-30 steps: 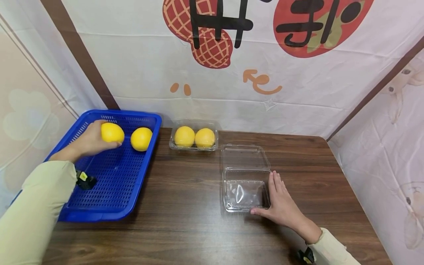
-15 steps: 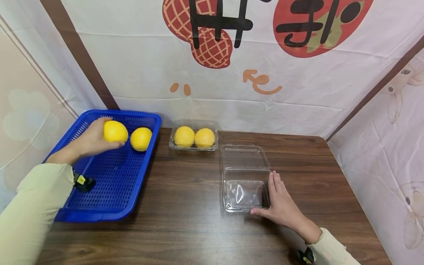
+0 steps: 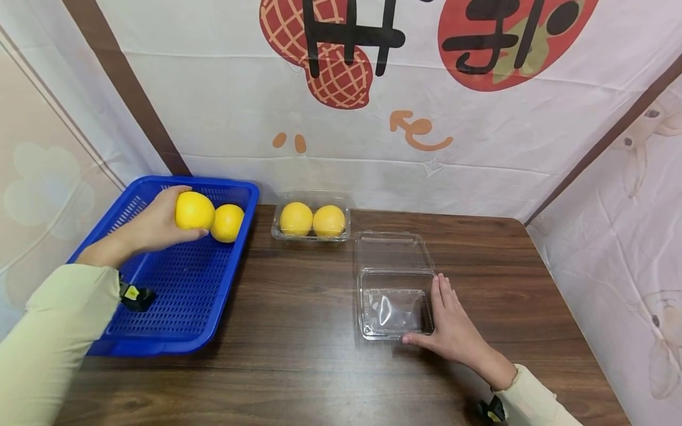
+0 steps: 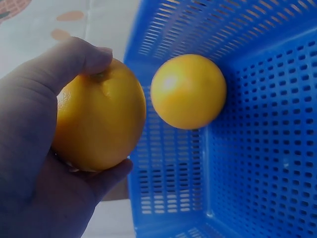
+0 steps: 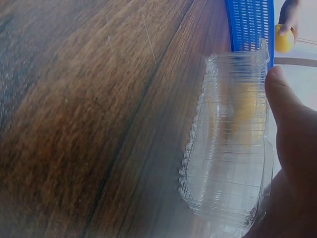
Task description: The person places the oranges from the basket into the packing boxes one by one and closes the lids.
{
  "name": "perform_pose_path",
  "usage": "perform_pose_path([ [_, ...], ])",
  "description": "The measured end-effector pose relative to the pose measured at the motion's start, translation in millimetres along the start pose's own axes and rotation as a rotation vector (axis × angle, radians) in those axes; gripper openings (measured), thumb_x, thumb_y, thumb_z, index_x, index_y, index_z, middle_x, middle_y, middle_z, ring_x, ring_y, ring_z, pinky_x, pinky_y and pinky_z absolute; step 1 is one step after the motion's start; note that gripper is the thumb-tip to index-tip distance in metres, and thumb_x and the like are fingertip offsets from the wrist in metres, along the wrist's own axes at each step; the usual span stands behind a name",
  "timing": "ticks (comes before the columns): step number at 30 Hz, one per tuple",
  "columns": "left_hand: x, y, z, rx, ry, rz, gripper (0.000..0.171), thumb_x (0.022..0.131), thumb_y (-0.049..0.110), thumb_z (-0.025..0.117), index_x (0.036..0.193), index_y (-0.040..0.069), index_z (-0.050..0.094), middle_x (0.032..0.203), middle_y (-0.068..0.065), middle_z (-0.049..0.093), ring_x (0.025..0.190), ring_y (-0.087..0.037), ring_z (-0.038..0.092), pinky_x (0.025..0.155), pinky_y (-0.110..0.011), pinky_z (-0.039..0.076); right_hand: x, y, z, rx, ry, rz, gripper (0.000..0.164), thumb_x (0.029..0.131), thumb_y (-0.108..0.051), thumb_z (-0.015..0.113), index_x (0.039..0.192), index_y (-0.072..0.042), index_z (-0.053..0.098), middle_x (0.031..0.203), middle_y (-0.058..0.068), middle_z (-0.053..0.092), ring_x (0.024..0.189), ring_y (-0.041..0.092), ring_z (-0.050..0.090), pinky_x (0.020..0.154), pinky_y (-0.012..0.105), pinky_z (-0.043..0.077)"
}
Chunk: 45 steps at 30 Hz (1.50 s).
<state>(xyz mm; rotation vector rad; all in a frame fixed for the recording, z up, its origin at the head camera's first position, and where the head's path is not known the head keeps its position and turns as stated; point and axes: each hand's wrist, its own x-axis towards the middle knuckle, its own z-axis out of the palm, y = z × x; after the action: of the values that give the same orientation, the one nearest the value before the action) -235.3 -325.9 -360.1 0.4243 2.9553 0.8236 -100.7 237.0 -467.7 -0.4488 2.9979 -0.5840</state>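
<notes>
Far left, my pale left sleeve (image 3: 58, 331), black wrist camera (image 3: 137, 297) at the cuff. My left hand (image 3: 151, 225) is curled around a yellow fruit (image 3: 195, 210), thumb on one side, fingers on the other, some of them hidden behind it. Left wrist view: thumb tip right by the fruit's stem end, one fingertip showing below. Fruit is lifted, hanging over the far part of the blue basket (image 3: 176, 296), off its floor.

Second yellow fruit (image 3: 228, 223) sits in the basket against the right wall. Head view has the two overlapping; left wrist view shows a gap, so not touching.

Right of the basket, near the back edge of the brown wood-grain table (image 3: 298, 367): clear packed box (image 3: 312, 238), two yellow fruits side by side inside.

Further right and nearer me: clear lidded box (image 3: 396, 313), tray toward me, lid (image 3: 394, 251) folded back on the table.

My right hand (image 3: 453, 328) is at that tray's right side, fingers straight along the wall, thumb stretched out to the near edge. Touching, nothing wrapped or pinched. Right sleeve (image 3: 538, 402) in the lower right corner. Printed cloth (image 3: 224, 106) behind everything.
</notes>
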Motion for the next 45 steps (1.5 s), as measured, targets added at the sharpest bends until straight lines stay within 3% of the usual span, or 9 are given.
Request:
perform_pose_path([
  [7,0.1,15.2,-5.2,0.011,-0.001,0.032,0.1,0.082,0.017,0.083,0.15,-0.017,0.018,0.139,-0.045,0.032,0.113,-0.054,0.042,0.086,-0.07,0.043,0.5,-0.5,-0.8,0.003,0.003,-0.002,0.138,0.071,-0.067,0.081,0.155,0.016,0.009,0.162,0.037,0.007,0.15,0.051,0.01,0.118,0.062,0.019],
  [9,0.3,20.7,-6.4,0.004,-0.003,0.037,0.1,0.082,0.016,0.083,0.15,-0.017,0.018,0.139,-0.044,0.032,0.115,-0.054,0.041,0.093,-0.072,0.039,0.6,-0.6,-0.9,0.003,0.004,-0.004,0.138,0.071,-0.067,0.081,0.155,0.016,0.009,0.162,0.037,0.006,0.15,0.051,0.01,0.119,0.062,0.019],
  [13,0.1,32.2,-6.6,0.003,-0.005,0.058,0.098,0.082,0.016,0.083,0.15,-0.016,0.02,0.138,-0.042,0.035,0.113,-0.052,0.043,0.094,-0.07,0.041,0.5,-1.0,-1.1,0.003,0.005,-0.001,0.138,0.071,-0.067,0.081,0.155,0.016,0.009,0.162,0.037,0.007,0.15,0.051,0.011,0.119,0.061,0.019],
  [19,-2.3,47.0,-5.8,0.017,-0.009,0.102,0.096,0.082,0.018,0.084,0.149,-0.014,0.023,0.135,-0.039,0.038,0.107,-0.047,0.048,0.084,-0.066,0.049,-0.4,-1.0,-0.4,0.006,-0.003,0.005,0.139,0.071,-0.069,0.08,0.156,0.015,0.009,0.163,0.036,0.006,0.15,0.051,0.01,0.119,0.061,0.018],
  [29,-3.8,69.3,-5.8,0.009,-0.044,0.106,0.093,0.083,0.017,0.083,0.151,-0.007,0.024,0.14,-0.033,0.038,0.111,-0.045,0.049,0.09,-0.066,0.048,-1.3,-0.5,0.1,0.009,-0.004,0.004,0.139,0.071,-0.07,0.079,0.156,0.015,0.009,0.163,0.036,0.005,0.15,0.051,0.009,0.119,0.061,0.018],
  [45,-4.4,89.7,0.7,-0.003,-0.058,0.16,0.094,0.082,0.018,0.085,0.151,-0.003,0.026,0.145,-0.03,0.037,0.114,-0.044,0.051,0.093,-0.066,0.048,-0.3,-1.6,-1.0,0.009,-0.016,0.011,0.14,0.071,-0.071,0.079,0.155,0.015,0.009,0.163,0.036,0.006,0.15,0.051,0.009,0.119,0.062,0.018],
])
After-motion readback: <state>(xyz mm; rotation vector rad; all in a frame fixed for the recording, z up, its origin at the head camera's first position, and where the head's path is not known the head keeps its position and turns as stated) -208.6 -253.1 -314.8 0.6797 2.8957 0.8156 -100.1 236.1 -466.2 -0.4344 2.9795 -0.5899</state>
